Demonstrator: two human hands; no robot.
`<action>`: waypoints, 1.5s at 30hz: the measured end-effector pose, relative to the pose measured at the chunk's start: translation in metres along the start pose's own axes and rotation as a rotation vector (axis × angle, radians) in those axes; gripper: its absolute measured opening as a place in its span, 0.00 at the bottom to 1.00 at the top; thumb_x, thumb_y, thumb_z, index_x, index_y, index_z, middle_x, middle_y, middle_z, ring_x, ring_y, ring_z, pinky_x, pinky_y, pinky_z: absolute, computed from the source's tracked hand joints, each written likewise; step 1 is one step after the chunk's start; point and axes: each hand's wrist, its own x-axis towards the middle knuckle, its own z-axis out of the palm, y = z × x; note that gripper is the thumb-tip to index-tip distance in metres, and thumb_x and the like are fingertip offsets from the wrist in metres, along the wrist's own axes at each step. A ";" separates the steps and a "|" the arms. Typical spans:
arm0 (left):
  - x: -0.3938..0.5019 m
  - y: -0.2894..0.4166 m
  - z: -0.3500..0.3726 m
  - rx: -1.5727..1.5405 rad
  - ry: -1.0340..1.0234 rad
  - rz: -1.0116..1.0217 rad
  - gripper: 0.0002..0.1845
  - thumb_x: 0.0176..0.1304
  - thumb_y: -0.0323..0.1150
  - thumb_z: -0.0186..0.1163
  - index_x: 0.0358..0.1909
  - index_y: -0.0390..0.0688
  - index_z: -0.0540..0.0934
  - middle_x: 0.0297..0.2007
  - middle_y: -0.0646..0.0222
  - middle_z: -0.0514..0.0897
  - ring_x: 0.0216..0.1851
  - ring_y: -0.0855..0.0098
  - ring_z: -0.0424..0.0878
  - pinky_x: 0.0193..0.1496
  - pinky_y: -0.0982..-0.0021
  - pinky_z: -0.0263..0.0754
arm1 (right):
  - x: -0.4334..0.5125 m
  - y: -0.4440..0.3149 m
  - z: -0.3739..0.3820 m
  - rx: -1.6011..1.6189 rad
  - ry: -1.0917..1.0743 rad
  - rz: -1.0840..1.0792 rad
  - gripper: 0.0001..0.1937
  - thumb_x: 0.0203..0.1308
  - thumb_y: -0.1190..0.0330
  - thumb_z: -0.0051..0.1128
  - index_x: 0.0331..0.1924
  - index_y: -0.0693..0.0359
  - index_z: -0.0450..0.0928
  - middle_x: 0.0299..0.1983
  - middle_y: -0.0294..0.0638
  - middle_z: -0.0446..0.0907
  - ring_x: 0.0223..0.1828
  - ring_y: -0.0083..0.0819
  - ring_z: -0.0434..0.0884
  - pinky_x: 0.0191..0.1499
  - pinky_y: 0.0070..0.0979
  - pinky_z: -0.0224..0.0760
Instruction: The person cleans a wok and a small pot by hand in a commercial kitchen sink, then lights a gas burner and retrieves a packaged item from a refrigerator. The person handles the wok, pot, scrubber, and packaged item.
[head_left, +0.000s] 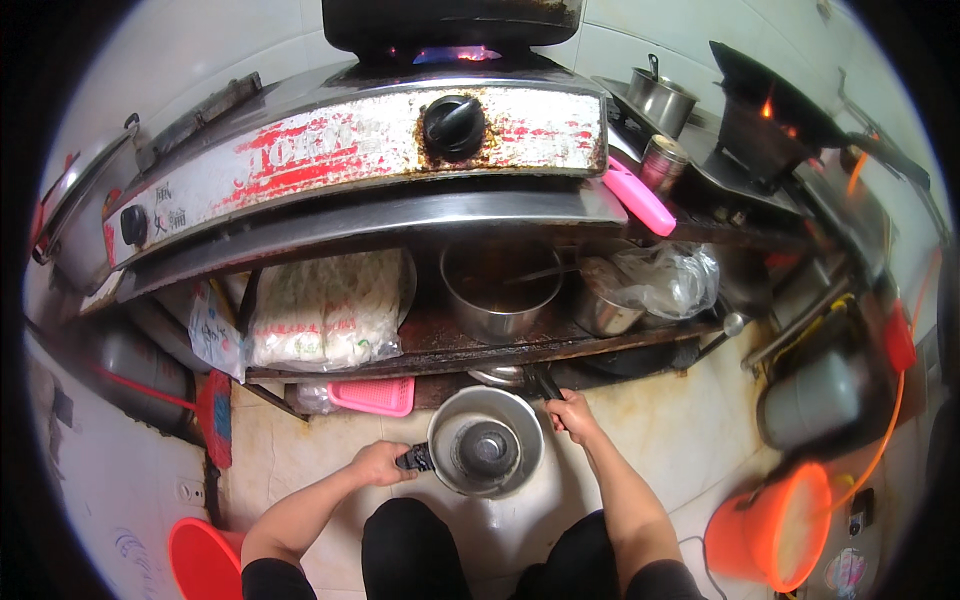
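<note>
My left hand (381, 463) grips the black side handle (417, 458) of a deep metal pot (531, 442), which looks like a pressure cooker body. Its mouth faces up in front of my knees, and a dark round piece (487, 448) with a pale centre shows inside. My right hand (574, 416) is closed around a black handle (544, 381) that reaches out from beneath the low shelf. Beside that handle is a shiny round metal pan or lid (499, 374), mostly hidden under the shelf. Whether the handle belongs to it, I cannot tell.
Above stands a gas stove (360, 142), its flame lit under a dark pot (450, 22). Another flame burns beneath a wok (780, 97). The shelf (427, 360) holds bagged noodles (322, 307) and a steel pot (499, 322). A pink basket (375, 395) and orange bucket (739, 532) sit low.
</note>
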 end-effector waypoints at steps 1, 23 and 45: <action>-0.005 0.004 0.000 -0.011 -0.033 0.007 0.21 0.54 0.53 0.72 0.42 0.49 0.84 0.38 0.59 0.88 0.42 0.54 0.86 0.48 0.58 0.79 | -0.004 0.000 -0.003 -0.025 -0.012 0.017 0.06 0.58 0.74 0.63 0.30 0.62 0.75 0.16 0.34 0.73 0.12 0.21 0.69 0.15 0.22 0.62; -0.275 0.075 -0.080 -0.570 0.033 -0.196 0.22 0.52 0.41 0.79 0.46 0.42 0.87 0.29 0.72 0.88 0.32 0.81 0.82 0.40 0.70 0.79 | -0.272 -0.088 -0.060 -0.336 0.055 0.142 0.10 0.50 0.69 0.66 0.36 0.64 0.83 0.25 0.29 0.76 0.29 0.18 0.73 0.32 0.22 0.69; -0.468 0.306 -0.163 -0.888 0.205 -0.764 0.32 0.57 0.32 0.71 0.65 0.42 0.75 0.36 0.70 0.83 0.25 0.77 0.73 0.26 0.70 0.69 | -0.102 -0.200 0.041 -0.179 0.303 -0.154 0.29 0.51 0.57 0.73 0.53 0.68 0.77 0.40 0.49 0.83 0.43 0.38 0.84 0.45 0.37 0.77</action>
